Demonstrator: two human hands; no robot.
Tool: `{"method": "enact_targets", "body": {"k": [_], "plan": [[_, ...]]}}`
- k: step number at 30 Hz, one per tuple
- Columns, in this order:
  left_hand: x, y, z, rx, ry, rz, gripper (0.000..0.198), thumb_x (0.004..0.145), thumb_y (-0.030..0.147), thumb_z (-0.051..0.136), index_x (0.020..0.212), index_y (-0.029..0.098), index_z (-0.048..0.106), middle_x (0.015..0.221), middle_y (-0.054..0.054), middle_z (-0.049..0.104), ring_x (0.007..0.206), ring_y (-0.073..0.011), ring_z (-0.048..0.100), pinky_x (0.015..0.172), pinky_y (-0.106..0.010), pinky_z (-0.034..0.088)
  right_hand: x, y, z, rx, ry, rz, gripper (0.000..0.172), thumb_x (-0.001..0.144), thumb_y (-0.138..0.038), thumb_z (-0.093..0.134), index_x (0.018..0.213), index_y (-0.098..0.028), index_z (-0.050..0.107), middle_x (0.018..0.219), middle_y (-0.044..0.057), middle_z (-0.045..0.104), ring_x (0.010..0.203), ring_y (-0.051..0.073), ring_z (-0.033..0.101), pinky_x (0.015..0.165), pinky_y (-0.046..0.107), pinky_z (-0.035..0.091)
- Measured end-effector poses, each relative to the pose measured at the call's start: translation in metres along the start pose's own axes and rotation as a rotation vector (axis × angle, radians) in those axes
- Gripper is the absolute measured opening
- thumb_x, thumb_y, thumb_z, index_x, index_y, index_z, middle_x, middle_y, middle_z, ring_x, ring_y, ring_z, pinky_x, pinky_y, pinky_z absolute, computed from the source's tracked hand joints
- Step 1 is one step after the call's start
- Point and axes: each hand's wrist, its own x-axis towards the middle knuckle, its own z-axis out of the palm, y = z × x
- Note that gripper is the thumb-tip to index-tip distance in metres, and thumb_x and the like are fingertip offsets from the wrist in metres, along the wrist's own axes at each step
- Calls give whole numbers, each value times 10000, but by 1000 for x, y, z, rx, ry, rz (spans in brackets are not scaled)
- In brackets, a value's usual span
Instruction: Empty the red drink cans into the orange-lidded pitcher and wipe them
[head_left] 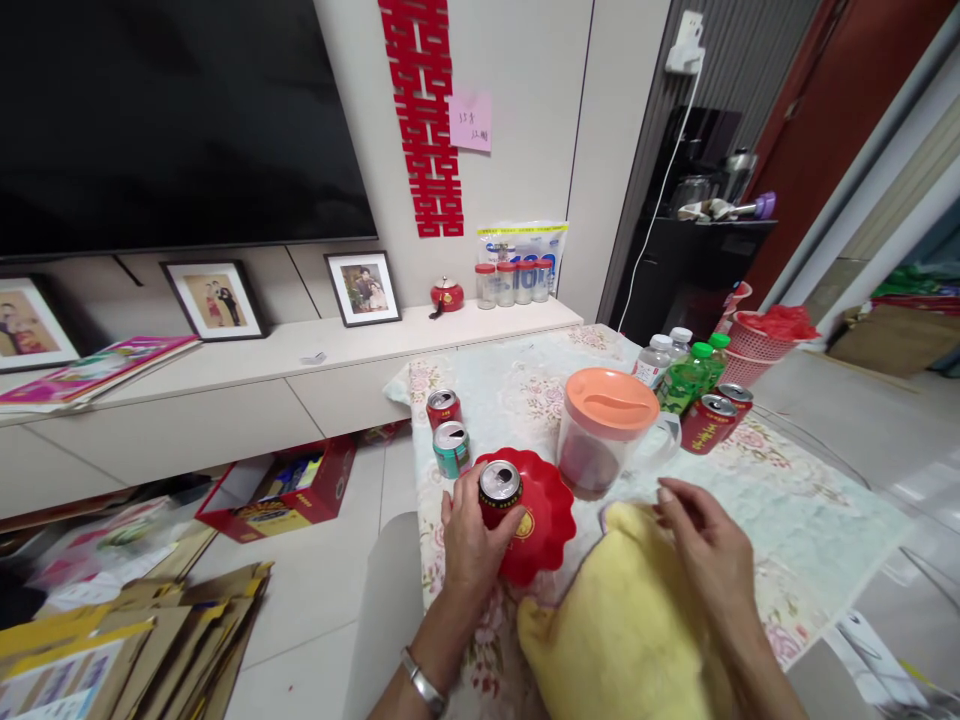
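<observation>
My left hand [474, 535] is wrapped round a dark red drink can [500, 490] with a black rim and an opened top. It is over the left part of a red scalloped plate [551, 510]; whether the can touches the plate is hidden. My right hand [709, 545] has its fingers curled at the upper right edge of a yellow plush cushion [630, 610]; what the fingertips hold, if anything, does not show. Just beyond the plate stand a teal can [451, 452] and a red can [444, 408]. A clear pitcher [596, 455] with an orange lid is behind the plate.
Green-capped bottles [688, 380], white-capped bottles [654, 358] and two red cans [708, 425] stand at the right of the flowered tablecloth [810, 500]. Pink baskets [757, 345] are behind them. A white cabinet [300, 365] runs along the wall. Flattened cardboard [142, 650] lies on the floor.
</observation>
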Motion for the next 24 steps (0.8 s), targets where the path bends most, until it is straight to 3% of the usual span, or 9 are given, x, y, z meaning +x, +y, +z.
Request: {"method": "enact_targets", "body": {"k": [3,5,9,13,15,19,24], "plan": [[6,-2,5,-1,2,26,549,812,250,720,1339,274,567,1373,-103,700,1356,-333,607,1202,-593,390,26,-4,-10,9,130,-7,658,797,-697,667,1198,-179,739,1237,163,757,1048,323,718,921,479,568],[10,-3,8,9,-2,23,571,813,249,715,1364,262,566,1423,-116,685,1383,-341,594,1228,-610,352,40,-6,-10,77,83,-50,683,786,-690,688,1231,-172,730,1292,169,736,1125,332,689,976,494,541],[13,-7,12,15,-14,17,610,827,266,697,1415,246,538,1489,-136,654,1433,-349,564,1270,-649,252,64,-3,0,326,-14,-43,593,758,-638,774,1146,-189,755,1205,137,769,1122,318,683,1037,508,493],[12,-9,13,26,-14,25,633,832,279,688,1444,252,526,1516,-140,635,1457,-350,546,1278,-659,223,78,-1,18,483,-40,-39,532,777,-681,742,962,-182,732,924,95,775,879,252,708,854,436,559],[11,-9,13,29,-21,22,650,840,290,680,1466,248,512,1528,-145,624,1473,-352,529,1281,-663,212,83,-5,28,543,-33,-50,514,750,-705,754,782,-200,663,708,26,678,699,190,637,720,370,548],[11,-8,14,23,-43,-2,691,849,298,661,1507,207,471,1572,-165,578,1502,-350,494,1290,-675,173,90,-23,40,647,-8,-55,606,636,-749,813,617,-227,506,524,-79,408,511,99,409,491,248,375],[11,-5,13,29,-54,-11,718,852,306,645,1525,155,447,1596,-182,547,1520,-343,468,1296,-660,166,101,-46,39,707,-21,-45,645,563,-720,874,571,-227,459,501,-94,339,467,57,251,422,212,193]]}}
